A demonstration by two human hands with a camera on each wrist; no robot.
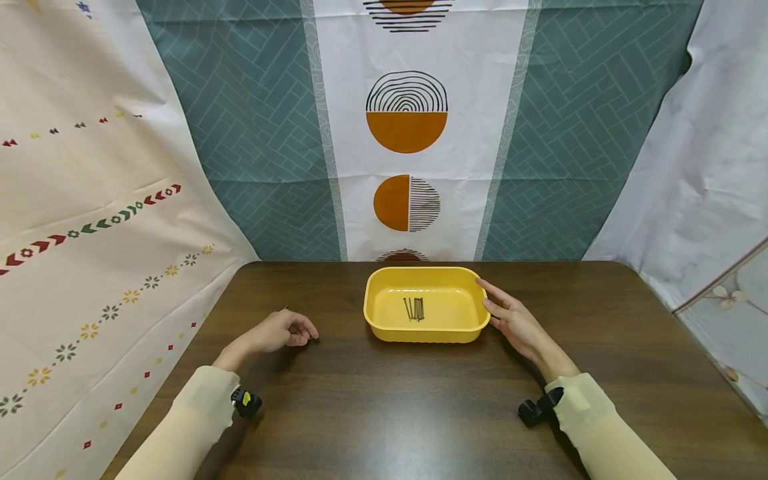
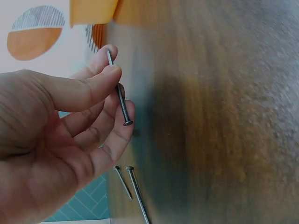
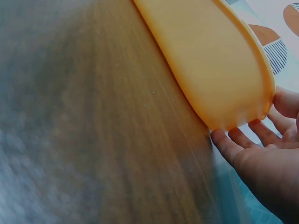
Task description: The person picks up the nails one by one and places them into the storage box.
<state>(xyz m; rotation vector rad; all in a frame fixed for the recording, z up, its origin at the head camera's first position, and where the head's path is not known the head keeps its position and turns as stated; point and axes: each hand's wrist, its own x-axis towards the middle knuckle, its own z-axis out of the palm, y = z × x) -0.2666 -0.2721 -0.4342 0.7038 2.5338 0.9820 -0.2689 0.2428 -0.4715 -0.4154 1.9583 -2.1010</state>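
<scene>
My left hand [image 1: 282,332] is above the left part of the table, pinching a nail [image 2: 122,105] between thumb and fingers, its flat head pointing away from the thumb. Two more nails, a shorter one [image 2: 123,183] and a longer one [image 2: 138,193], lie beyond that hand in the left wrist view. A yellow tray [image 1: 423,337] stands at the table's back middle, with several nails [image 1: 418,309] lying roughly side by side on its floor. At the tray's right end my right hand [image 1: 521,328] touches the rim and outer wall with fairly straight fingers.
The brown wooden table [image 1: 390,407] carries everything. Behind it hangs a patterned cloth [image 1: 264,133], with a white cloth [image 1: 78,220] along the left and a pale cloth [image 1: 708,187] along the right. Each wrist wears a black camera strap.
</scene>
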